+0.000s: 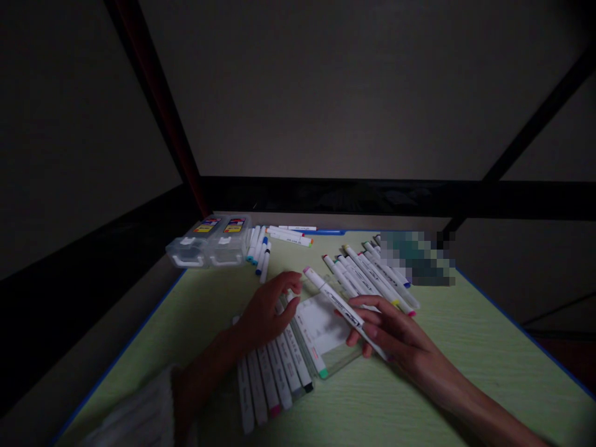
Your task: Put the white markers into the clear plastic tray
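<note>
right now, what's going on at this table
A person's right hand holds a white marker with a pink end above an open clear case. The left hand, fingers curled, is over a row of markers there. More markers lie loose beyond the right hand, and clear boxes sit far left.

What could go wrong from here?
1. Slip: the right hand holds the marker by its near half, far end unsupported; a loose grip could let it tilt or drop.
2. Disturbed row: the left hand sits right over the row of markers, so a brush might shift them.
3. Rolling: the loose pile lies just beyond the right hand; a nudge could scatter it.
</note>
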Motion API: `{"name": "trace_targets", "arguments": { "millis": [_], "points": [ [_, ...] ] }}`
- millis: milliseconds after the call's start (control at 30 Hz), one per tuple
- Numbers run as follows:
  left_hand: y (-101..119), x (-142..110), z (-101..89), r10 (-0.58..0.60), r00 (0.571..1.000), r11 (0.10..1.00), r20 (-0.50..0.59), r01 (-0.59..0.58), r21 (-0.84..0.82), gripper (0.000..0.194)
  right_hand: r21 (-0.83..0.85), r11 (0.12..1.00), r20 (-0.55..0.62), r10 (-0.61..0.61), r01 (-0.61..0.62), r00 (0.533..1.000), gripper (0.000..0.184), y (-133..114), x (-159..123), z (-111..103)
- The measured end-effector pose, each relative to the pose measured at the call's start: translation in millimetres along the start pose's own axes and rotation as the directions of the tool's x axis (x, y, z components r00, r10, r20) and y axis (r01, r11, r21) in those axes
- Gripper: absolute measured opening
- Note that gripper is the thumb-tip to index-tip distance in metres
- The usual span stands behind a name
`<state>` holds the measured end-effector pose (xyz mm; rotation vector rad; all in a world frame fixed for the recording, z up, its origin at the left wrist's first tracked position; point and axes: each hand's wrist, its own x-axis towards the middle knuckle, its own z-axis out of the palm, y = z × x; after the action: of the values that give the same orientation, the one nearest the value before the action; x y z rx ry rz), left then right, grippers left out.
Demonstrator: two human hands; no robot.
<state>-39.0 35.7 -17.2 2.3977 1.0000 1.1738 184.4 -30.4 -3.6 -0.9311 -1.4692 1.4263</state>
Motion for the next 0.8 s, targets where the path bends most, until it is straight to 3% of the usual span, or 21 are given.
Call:
{"name": "trace_targets", "arguments": {
  "millis": [167,367,567,800],
  "points": [
    [0.0,1.6,-0.2,-0.009,1.0,0.998,-0.001,0.009,-0.06,0.041,0.017,1.0,0.009,-0.003,0.003,1.0,0.023,0.7,0.8,-0.1],
    [-2.8,0.2,1.1,0.019,0.999,1.0,0.025,-0.019,-0.013,0.049,-0.004,1.0,0.018,-0.02,0.02,1.0,0.021,3.4,-0.1,-1.1],
    [-4.6,-1.1,1.5,0.087,0.993,0.996,0.079,-0.087,0.007,0.052,-0.126,0.992,0.028,0.017,-0.014,0.999,0.023,-1.4,-2.9,-1.8],
    [-6.5,-2.6,2.9,0.085,0.992,0.996,0.098,-0.088,0.027,0.054,-0.107,0.994,0.097,0.025,-0.014,0.995,0.02,-2.2,-2.8,0.1]
  ]
}}
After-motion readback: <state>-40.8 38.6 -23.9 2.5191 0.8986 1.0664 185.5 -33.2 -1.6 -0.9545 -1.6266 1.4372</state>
